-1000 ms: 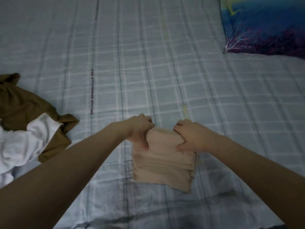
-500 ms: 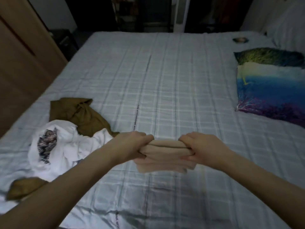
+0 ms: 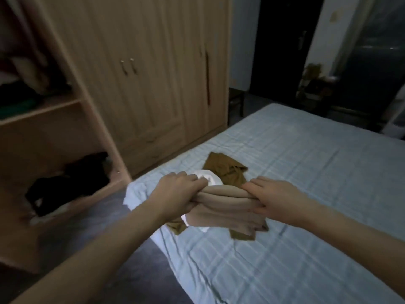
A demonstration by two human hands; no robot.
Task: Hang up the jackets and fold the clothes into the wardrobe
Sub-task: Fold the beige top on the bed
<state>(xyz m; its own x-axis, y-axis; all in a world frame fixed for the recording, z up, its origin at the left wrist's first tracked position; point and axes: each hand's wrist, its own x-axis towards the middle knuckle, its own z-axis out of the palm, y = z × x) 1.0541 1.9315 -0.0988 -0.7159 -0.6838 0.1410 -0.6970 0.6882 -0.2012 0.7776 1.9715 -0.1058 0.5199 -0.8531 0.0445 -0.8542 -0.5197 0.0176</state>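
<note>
Above bed point(image 3: 306, 194), both hands grip folded beige garment point(image 3: 225, 207).

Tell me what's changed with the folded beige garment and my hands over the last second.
The folded beige garment has come up off the bed, where it lay a second ago, and is now carried toward the open wardrobe. The left hand and right hand still grip its two ends. The olive garment and white garment stay on the bed.

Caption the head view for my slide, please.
Both hands, left and right, carry a folded beige garment toward the open wardrobe.
</note>
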